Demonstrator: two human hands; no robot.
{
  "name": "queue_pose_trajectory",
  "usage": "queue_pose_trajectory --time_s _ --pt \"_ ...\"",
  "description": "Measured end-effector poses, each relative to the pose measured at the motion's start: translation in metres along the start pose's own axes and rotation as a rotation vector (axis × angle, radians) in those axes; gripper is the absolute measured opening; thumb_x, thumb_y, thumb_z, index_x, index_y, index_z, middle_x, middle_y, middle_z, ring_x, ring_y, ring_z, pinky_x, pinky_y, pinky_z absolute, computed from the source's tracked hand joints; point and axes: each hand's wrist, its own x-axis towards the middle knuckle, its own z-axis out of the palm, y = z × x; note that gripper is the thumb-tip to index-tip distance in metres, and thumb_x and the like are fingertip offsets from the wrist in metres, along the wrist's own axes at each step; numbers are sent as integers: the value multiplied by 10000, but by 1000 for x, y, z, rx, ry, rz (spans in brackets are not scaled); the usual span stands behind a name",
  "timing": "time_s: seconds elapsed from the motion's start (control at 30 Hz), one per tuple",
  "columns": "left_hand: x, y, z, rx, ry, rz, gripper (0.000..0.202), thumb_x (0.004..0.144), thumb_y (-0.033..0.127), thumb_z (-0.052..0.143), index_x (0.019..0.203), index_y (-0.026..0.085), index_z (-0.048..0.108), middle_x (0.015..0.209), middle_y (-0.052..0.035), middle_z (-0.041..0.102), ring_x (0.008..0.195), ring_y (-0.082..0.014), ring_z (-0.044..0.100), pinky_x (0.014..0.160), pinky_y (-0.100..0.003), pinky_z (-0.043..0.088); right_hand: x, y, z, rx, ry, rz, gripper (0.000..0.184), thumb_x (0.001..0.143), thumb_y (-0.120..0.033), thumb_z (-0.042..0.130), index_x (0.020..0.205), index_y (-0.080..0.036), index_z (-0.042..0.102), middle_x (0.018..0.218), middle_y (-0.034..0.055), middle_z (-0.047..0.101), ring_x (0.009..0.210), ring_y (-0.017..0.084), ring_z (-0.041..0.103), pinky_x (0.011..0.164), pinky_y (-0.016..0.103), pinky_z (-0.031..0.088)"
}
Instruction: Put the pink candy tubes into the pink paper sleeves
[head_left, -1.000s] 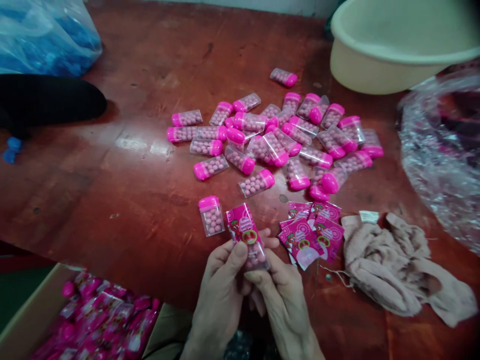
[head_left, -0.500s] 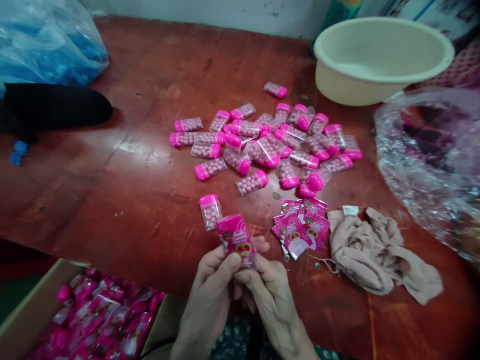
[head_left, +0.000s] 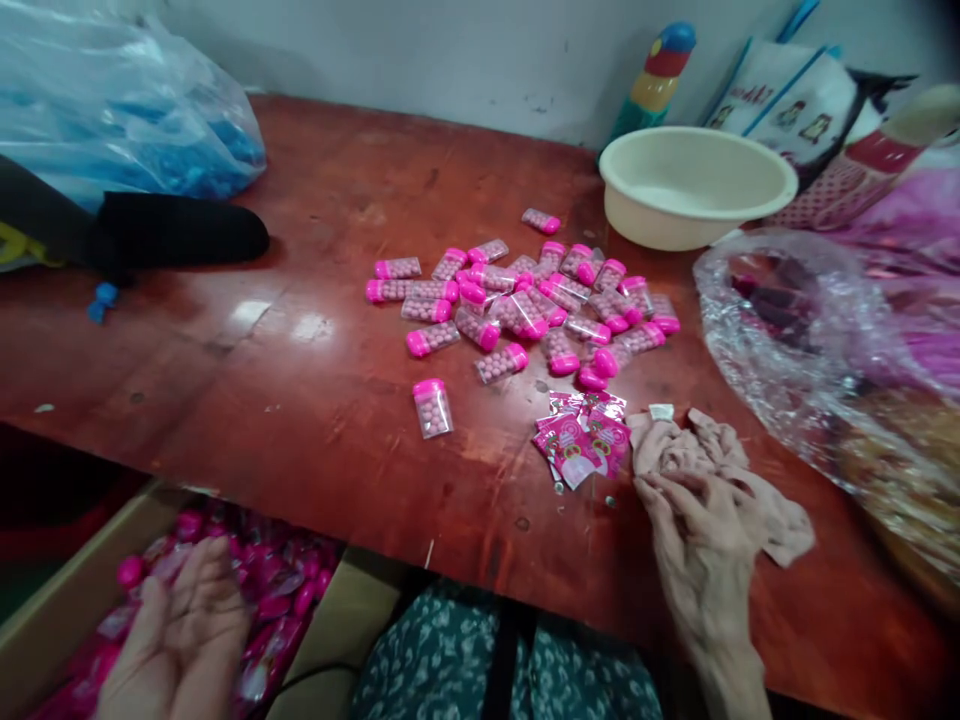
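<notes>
The left hand (head_left: 184, 635) is low at the person's left, palm turned up, fingers together and slightly curled, thumb out to the side. The right hand (head_left: 709, 520) is farther forward, palm down, knuckles raised, fingers bent and spread, its wrist (head_left: 716, 640) angled leftward.

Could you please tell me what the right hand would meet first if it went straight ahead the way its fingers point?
Most likely more of the crumpled cloth, which the right hand appears to touch, though one view leaves the exact depth unclear.
</notes>
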Motion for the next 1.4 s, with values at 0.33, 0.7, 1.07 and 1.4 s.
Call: queue_pose_trajectory --time_s 0.33,0.7,1.07,1.4 --pt "-77 -30 146 49 -496 -135 104 735 183 666 827 134 661 696 -42 706 577 -114 611 540 -196 478 11 -50 41 -144 -24 118 420 901 -501 411 797 -172 652 847 88 662 895 300 465 747 389 221" --pt "-80 -71 204 744 -983 573 174 823 137 535 964 160 634 916 -56 609 808 -177 577 726 -300 469 7 -41 44 -120 86 14 306 942 -251 414 889 -170 704 726 70 695 791 258 524 735 398 251" --pt "-64 -62 217 253 -932 62 435 658 225 743 1073 177 622 953 -55 633 734 -148 584 665 -272 482 10 -54 9 653 68 240 82 822 -210 624 886 -192 672 821 41 624 767 185 576 720 326 468" --pt "-73 -58 217 67 -805 -64 135 699 208 698 591 140 655 562 23 568 530 -100 511 534 -221 405 9 -75 9 879 -309 416 144 801 -307 635 885 -189 647 797 12 608 716 157 568 664 273 473"
